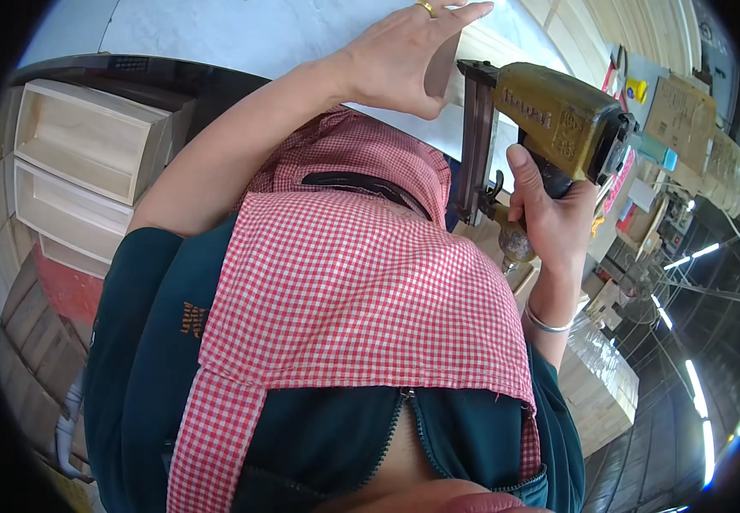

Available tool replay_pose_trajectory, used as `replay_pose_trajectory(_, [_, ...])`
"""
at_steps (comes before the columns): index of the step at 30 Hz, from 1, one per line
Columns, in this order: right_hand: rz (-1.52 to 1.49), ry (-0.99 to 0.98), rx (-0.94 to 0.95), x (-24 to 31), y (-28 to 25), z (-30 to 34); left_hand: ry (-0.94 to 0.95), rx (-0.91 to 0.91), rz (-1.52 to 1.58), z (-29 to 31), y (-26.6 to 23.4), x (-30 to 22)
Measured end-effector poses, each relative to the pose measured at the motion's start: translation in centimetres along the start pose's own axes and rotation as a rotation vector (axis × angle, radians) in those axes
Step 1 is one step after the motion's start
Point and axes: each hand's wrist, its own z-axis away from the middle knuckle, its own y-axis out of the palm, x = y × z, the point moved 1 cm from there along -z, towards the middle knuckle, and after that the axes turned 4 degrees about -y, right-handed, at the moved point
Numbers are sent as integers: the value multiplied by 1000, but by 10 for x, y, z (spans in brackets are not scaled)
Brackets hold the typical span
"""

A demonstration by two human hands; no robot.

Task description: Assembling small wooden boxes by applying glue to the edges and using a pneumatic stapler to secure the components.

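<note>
Tabletop (190, 30): whitish, with pale wood (652, 30) toward the right.
Room: open wooden boxes (88, 141) stacked at left, strip lights (696, 389) glowing at right.
Left hand (408, 56): over the tabletop, fingers spread; cannot tell whether they grip anything.
Right hand (554, 209): raised, wrapped around the nail gun (549, 111).
Nail gun: in the right hand, near the left; scuffed, olive-yellow body.

pale wood (491, 43) on white tabletop (207, 34)

A cardboard box (680, 113) and glowing tube lights (696, 390) show at right.
</note>
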Motion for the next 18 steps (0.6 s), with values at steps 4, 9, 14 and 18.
replay_pose_trajectory(4, [20,38,30,1,3,-3,-3,-7,15,3,-1,2])
replay_pose_trajectory(9, [13,52,31,3,1,-7,-29,-8,59,5,3,8])
replay_pose_trajectory(14, [6,51,43,5,0,-9,-102,115,171,6,-10,3])
replay_pose_trajectory(18, [50,75,68,8,-2,-11,-103,13,159,14,-2,5])
